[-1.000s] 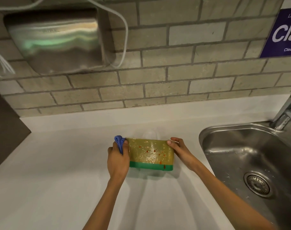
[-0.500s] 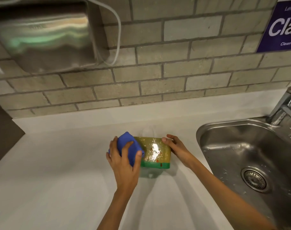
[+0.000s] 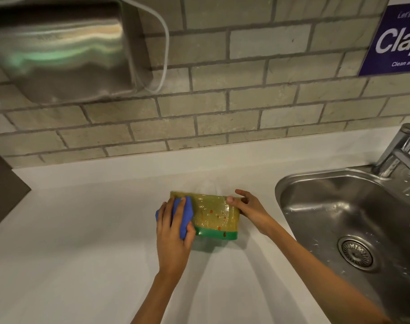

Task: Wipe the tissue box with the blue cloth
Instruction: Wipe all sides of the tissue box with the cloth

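Observation:
The tissue box [image 3: 214, 212] is a glossy yellow pack with a green lower band and small red marks, lying on the white counter [image 3: 82, 242]. My left hand [image 3: 173, 235] presses a bunched blue cloth [image 3: 184, 215] against the box's left end and front face; the fingers wrap over the cloth. My right hand [image 3: 249, 206] grips the box's right end, thumb on the top edge. The box's left end is hidden behind the cloth and hand.
A steel sink [image 3: 353, 220] with a drain lies right of the box, its tap [image 3: 400, 150] at the back right. A brick wall carries a metal dispenser [image 3: 59, 50] upper left and a purple sign [image 3: 395, 38] upper right. A dark panel [image 3: 5, 188] borders the counter's left.
My left hand brought the blue cloth from the box's left end onto its front face, then slid it back towards the left end. My right hand kept its hold on the right end.

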The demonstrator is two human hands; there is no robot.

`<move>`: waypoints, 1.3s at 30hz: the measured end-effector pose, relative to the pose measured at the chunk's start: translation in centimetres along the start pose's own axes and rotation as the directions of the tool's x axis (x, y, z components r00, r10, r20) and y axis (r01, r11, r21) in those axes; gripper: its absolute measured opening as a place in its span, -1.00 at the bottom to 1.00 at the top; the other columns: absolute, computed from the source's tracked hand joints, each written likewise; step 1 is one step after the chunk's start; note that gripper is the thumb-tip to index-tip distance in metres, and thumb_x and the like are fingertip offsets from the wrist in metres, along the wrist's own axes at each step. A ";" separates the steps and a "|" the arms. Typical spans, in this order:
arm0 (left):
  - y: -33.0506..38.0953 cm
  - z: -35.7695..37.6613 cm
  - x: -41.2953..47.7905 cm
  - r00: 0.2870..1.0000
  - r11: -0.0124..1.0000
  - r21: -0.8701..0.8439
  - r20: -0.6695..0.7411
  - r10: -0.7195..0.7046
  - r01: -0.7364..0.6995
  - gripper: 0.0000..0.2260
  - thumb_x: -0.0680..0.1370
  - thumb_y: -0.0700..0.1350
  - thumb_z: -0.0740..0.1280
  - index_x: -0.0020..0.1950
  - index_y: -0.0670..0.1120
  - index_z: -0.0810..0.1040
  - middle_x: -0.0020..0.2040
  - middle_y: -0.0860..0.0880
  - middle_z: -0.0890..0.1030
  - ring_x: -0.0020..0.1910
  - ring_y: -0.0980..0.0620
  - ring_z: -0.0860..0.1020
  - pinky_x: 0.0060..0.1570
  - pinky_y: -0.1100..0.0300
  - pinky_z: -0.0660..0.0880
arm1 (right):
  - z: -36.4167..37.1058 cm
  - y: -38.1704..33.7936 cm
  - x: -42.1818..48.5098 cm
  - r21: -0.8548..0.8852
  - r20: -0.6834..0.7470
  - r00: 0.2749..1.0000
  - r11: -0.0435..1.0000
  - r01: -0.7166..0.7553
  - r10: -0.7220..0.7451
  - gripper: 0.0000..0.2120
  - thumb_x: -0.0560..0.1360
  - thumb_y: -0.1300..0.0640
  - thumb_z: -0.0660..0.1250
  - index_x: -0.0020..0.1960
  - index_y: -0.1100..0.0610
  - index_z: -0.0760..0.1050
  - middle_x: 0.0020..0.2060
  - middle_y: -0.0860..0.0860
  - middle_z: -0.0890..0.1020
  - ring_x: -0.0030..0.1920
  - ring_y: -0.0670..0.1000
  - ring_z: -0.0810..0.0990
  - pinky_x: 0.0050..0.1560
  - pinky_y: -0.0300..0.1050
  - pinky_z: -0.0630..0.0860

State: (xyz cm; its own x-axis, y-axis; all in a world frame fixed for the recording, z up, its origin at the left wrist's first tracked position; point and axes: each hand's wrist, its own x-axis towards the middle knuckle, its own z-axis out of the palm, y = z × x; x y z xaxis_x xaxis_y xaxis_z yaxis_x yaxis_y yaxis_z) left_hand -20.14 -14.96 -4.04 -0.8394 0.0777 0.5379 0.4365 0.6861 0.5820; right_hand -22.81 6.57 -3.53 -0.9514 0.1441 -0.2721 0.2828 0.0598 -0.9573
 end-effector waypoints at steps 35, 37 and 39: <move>2.8 2.6 0.1 0.950 0.937 0.185 0.154 0.271 -0.297 -0.52 0.61 0.15 -0.08 0.42 -0.06 0.26 0.37 -0.23 0.47 0.40 -0.24 0.34 0.33 -0.26 0.33 | -0.2 -0.6 0.1 -0.066 0.000 0.999 0.997 -0.039 0.039 -0.04 0.28 -0.15 0.47 0.49 0.18 0.10 0.31 0.19 0.45 0.28 0.12 0.48 0.35 0.03 0.41; 2.1 2.3 -0.1 0.972 0.951 0.203 0.081 0.220 -0.232 -0.50 0.62 0.14 -0.08 0.39 -0.12 0.34 0.33 -0.27 0.50 0.37 -0.25 0.37 0.36 -0.21 0.29 | -0.1 -0.6 0.1 -0.062 -0.001 0.999 0.997 -0.039 0.039 -0.04 0.27 -0.14 0.48 0.49 0.18 0.10 0.29 0.19 0.46 0.27 0.12 0.49 0.35 0.03 0.41; 2.8 2.3 0.7 0.997 0.972 0.221 0.017 0.075 -0.076 -0.44 0.62 0.12 -0.10 0.35 -0.20 0.44 0.28 -0.31 0.53 0.30 -0.35 0.45 0.27 -0.28 0.34 | 0.1 -0.7 0.1 -0.063 -0.006 0.999 0.997 -0.040 0.040 -0.03 0.25 -0.15 0.48 0.49 0.17 0.10 0.29 0.19 0.46 0.27 0.12 0.49 0.35 0.04 0.41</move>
State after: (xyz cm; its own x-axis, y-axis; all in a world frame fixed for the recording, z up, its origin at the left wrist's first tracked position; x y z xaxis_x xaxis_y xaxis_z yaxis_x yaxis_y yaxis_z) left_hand -20.24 -11.32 -3.50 -0.8099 0.1408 0.5695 0.4171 0.8207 0.3903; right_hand -23.08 6.43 -2.91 -0.9388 0.1518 -0.3093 0.3276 0.1156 -0.9377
